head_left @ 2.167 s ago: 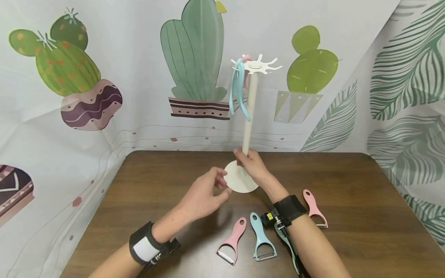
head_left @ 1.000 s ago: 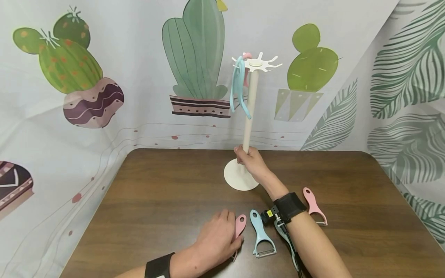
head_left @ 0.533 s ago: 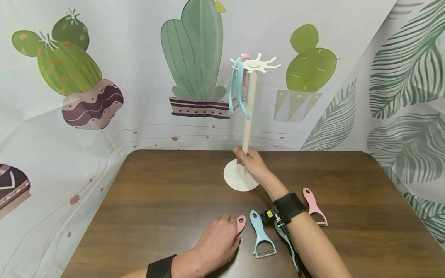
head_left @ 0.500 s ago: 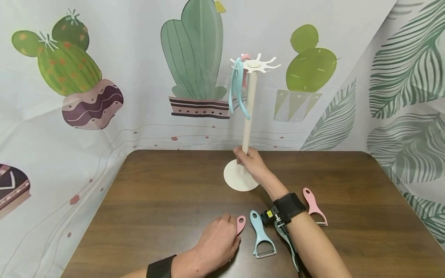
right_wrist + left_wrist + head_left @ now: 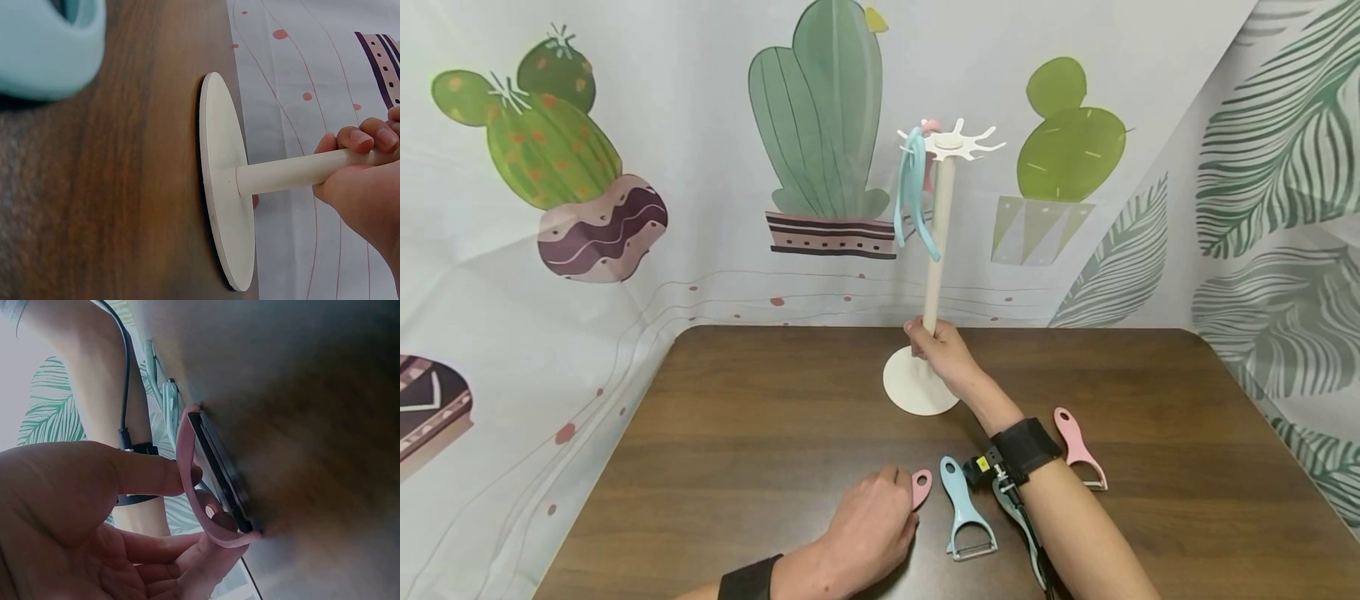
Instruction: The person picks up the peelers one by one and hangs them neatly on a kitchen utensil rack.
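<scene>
My left hand (image 5: 868, 521) pinches a pink peeler (image 5: 187, 447) low over the wooden table, thumb and fingers around its blade end. Only the handle tip with its hole shows past the hand in the head view. My right hand (image 5: 947, 358) grips the lower post of a cream stand (image 5: 938, 225) just above its round base (image 5: 228, 187). Spreading hooks (image 5: 981, 143) crown the stand. From its left side hang a light blue peeler (image 5: 912, 192) and a pink peeler (image 5: 929, 171), the latter partly hidden.
Right of the left hand lies a light blue peeler (image 5: 958, 504). Another blue-green peeler (image 5: 1021, 525) is partly hidden under the right forearm. A pink peeler (image 5: 1077, 446) lies farther right on the table (image 5: 737, 417). A printed cloth (image 5: 700, 167) hangs behind.
My left hand has come from beside the stand's base down to the near pink peeler and taken hold of it. The right hand has stayed on the post.
</scene>
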Available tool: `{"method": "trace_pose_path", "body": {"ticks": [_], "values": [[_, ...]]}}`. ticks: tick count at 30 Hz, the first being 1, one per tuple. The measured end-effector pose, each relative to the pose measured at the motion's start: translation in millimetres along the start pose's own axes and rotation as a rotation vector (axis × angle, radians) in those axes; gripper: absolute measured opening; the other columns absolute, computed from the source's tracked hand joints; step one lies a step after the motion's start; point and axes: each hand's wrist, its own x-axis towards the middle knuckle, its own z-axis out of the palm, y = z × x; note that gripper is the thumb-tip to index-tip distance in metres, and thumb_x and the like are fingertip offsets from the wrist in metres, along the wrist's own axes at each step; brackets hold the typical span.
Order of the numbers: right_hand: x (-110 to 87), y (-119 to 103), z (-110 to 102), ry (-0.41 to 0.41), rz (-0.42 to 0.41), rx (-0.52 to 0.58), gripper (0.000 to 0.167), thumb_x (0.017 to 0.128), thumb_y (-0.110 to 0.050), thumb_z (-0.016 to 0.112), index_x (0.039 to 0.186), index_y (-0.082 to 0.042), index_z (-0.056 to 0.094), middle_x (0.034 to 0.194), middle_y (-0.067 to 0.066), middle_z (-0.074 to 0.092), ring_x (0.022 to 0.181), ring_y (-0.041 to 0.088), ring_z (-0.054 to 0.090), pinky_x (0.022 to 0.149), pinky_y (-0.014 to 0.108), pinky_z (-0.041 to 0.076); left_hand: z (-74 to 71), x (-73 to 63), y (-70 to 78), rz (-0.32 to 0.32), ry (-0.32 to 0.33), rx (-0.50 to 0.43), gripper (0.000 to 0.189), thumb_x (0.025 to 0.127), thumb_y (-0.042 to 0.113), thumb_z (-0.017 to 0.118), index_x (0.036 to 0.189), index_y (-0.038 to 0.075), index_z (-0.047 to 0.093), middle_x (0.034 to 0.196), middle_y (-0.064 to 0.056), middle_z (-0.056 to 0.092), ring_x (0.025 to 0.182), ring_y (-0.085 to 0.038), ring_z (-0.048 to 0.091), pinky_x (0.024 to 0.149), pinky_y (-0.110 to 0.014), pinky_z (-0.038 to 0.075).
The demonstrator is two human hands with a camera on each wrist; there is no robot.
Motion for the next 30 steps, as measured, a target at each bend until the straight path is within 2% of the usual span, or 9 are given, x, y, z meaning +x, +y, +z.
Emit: {"method": "trace_pose_path", "body": {"ticks": [8,13,17,20,27,30], "values": [[0.8,0,-1,-0.015,0.02,0.017,0.042,0.102,-0.026,0.047,0.076,0.006,0.047,0.064,0.006,0.041,0.064,0.018,0.04,0.072,0.036,0.04,-0.4,-2.8,-1.8,0.003,0.044,-0.001,0.026,0.08,0.024,0.072,0.093,0.004,0.061,0.078,-0.002,0.056,0.067,-0.017,0.058,0.057,-0.031,0.049],[-4.6,-14,0,-0.028,0.017,0.013,0.041,0.102,-0.021,0.047,0.076,0.01,0.047,0.064,0.008,0.041,0.063,0.019,0.04,0.073,0.039,0.041,-3.8,-3.2,-3.5,-0.005,0.061,-0.014,0.027,0.08,0.025,0.072,0.095,0.005,0.061,0.08,-0.002,0.056,0.068,-0.018,0.058,0.056,-0.031,0.049],[-10.3,-27,2,-0.025,0.01,0.001,0.038,0.102,-0.019,0.046,0.075,0.009,0.047,0.063,0.009,0.042,0.063,0.015,0.04,0.071,0.032,0.041,-6.8,-2.8,-4.2,-0.002,0.131,-0.01,0.027,0.079,0.025,0.072,0.096,0.007,0.06,0.082,-0.002,0.057,0.068,-0.018,0.06,0.054,-0.032,0.048],[-11.0,-28,2,-0.019,0.008,0.002,0.038,0.102,-0.018,0.047,0.075,0.009,0.048,0.063,0.009,0.042,0.062,0.015,0.04,0.07,0.031,0.041,-8.5,-1.4,-4.4,0.003,0.192,-0.006,0.028,0.079,0.025,0.073,0.096,0.008,0.059,0.082,-0.001,0.056,0.068,-0.018,0.06,0.054,-0.032,0.048],[-0.1,-1,0,0.018,0.001,-0.001,0.042,0.101,-0.03,0.05,0.072,0.001,0.05,0.062,0.003,0.043,0.062,0.015,0.04,0.072,0.03,0.043,-15.8,3.3,-4.2,0.003,0.307,-0.07,0.035,0.081,0.026,0.073,0.109,0.012,0.058,0.091,0.002,0.058,0.077,-0.017,0.062,0.061,-0.034,0.052],[0.2,1,1,0.025,-0.014,0.001,0.041,0.1,-0.031,0.051,0.069,-0.003,0.05,0.06,-0.001,0.042,0.061,0.015,0.04,0.071,0.03,0.042,-21.1,6.2,-4.0,0.005,0.338,-0.112,0.037,0.082,0.027,0.072,0.113,0.014,0.057,0.094,0.003,0.059,0.08,-0.016,0.063,0.063,-0.035,0.053]]}}
